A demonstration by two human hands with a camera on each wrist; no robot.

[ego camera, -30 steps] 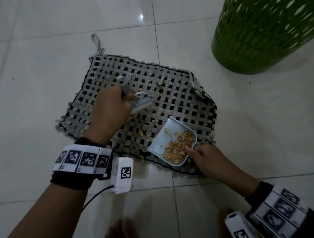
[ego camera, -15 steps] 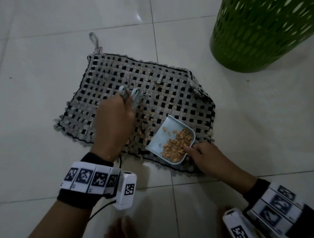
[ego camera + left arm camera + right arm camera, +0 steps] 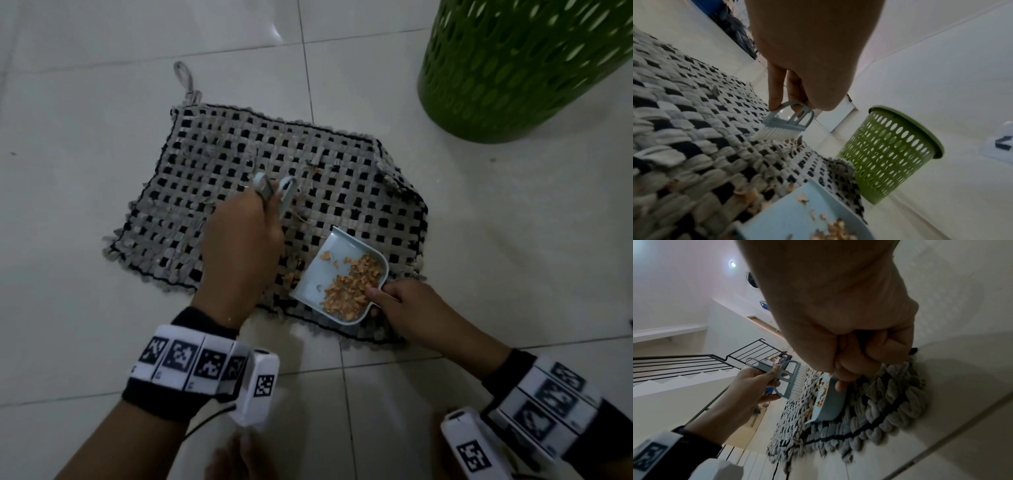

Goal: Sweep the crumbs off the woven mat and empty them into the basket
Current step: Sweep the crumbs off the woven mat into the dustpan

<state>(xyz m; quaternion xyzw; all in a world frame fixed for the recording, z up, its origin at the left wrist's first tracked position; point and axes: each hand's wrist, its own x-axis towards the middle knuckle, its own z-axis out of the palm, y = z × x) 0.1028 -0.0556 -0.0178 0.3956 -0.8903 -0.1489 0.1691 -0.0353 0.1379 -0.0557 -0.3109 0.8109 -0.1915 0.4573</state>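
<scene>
The mat [image 3: 239, 178], a grey-and-black checked weave with a frayed fringe and a hanging loop [image 3: 183, 77] at its upper-left corner, lies flat in the middle of the head view, one upper-right corner folded over. At its centre the left hand [image 3: 239, 246] is curled round the handle of a small pale-blue brush [image 3: 785, 125], whose white bristles point down at the weave; whether they touch it I cannot tell. A few loose crumbs [image 3: 291, 275] lie on the mat between the brush and the pan. Lower right of centre, a pale-blue dustpan [image 3: 315, 284] rests on the mat's near edge, tilted, with a heap of orange-brown crumbs piled toward its handle end. The right hand [image 3: 414, 311] pinches that handle end, thumb over the rim. The basket [image 3: 513, 68], green with oval holes, stands upright at the upper right, off the mat and well apart from the pan. Everything sits on a floor [image 3: 68, 205] of pale glossy tiles. In the right wrist view a staircase with a black railing [image 3: 694, 363] fills the left side, with a cardboard box [image 3: 754, 420] below it.
</scene>
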